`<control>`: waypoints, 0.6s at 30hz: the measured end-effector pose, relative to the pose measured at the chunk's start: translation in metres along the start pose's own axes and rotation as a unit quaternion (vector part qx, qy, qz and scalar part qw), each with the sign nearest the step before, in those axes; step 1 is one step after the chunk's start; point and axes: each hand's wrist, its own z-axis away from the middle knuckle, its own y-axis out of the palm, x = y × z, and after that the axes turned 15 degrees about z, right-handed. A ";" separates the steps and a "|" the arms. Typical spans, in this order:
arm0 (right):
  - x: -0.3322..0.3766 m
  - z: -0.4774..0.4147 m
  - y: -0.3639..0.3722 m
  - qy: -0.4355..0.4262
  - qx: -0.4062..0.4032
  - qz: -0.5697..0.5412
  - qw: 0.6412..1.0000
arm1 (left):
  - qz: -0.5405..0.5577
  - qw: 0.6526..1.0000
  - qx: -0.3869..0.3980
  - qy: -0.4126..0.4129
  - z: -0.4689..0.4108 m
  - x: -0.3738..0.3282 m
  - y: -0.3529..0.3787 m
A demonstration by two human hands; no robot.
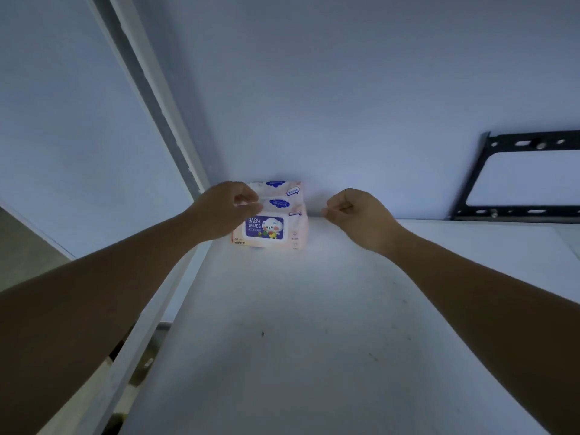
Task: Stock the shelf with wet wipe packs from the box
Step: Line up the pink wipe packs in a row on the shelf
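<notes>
Wet wipe packs point(270, 215): pale peach-pink wrapper, scattered dark blue cloud-shaped labels with white print. Front pack carries a white-bordered flap, inner panel deep purple-blue, "BABY WIPES" in white letters, cartoon white animal with pink cheeks and a yellow-green detail below it. Shelf point(314, 324): plain white, bluish cast in this light, a few small dark specks. Wall point(345, 89) behind: flat pale lavender-blue, unpatterned. Bracket point(489, 171) on my right: matte black, silver bolt heads. Vertical trim point(157, 89) on my left: white with a grey strip.
</notes>
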 end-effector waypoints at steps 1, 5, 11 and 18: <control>-0.004 0.010 -0.008 -0.006 -0.001 -0.001 1.000 | 0.001 1.000 0.006 0.010 0.010 -0.005 0.005; -0.019 0.060 -0.036 -0.022 0.017 0.018 0.999 | 0.027 0.998 0.030 0.047 0.050 -0.028 0.030; -0.041 0.168 -0.082 0.011 0.057 0.062 0.996 | 0.062 0.983 0.135 0.103 0.107 -0.087 0.083; -0.079 0.316 -0.106 0.106 0.017 0.063 0.992 | 0.110 0.936 0.293 0.161 0.204 -0.154 0.150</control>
